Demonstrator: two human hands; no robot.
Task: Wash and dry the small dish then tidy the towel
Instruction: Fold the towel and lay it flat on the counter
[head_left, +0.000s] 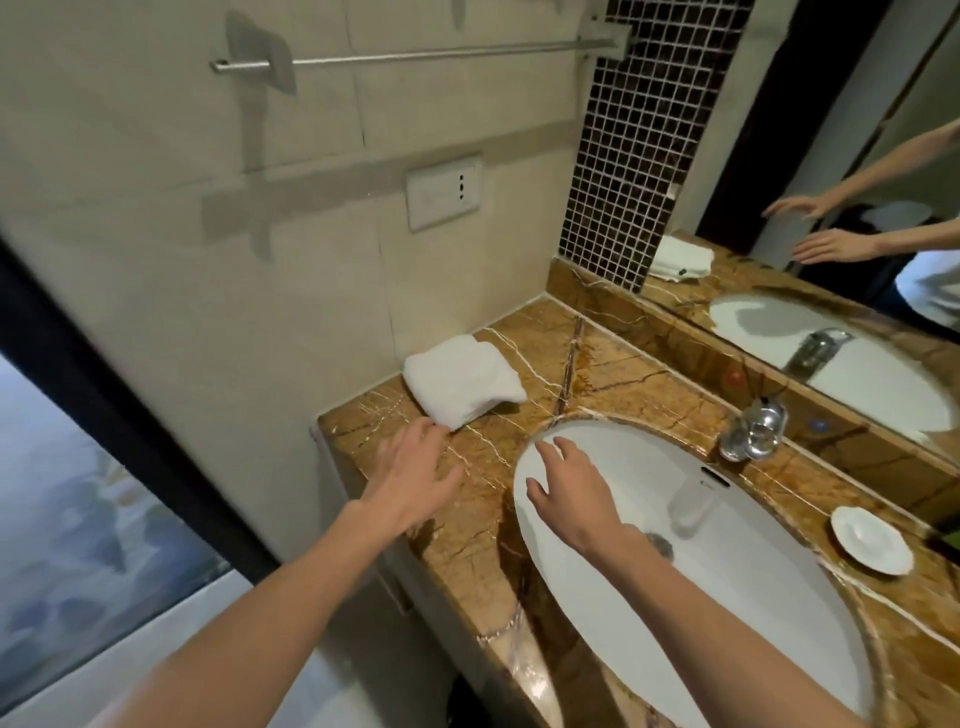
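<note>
Towel step likely: left hand (415, 473) and right hand (571, 488) hover open-fingered, empty, near folded towel (462, 382) on counter (623, 374); small dish (871, 540) sits right of sink (571, 571), untouched; next, grasp towel.

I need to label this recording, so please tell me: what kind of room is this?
Most likely a bathroom, perhaps in a hotel. A white oval sink is set into a brown marble counter, with a chrome faucet, a wall mirror and a folded white towel.
</note>
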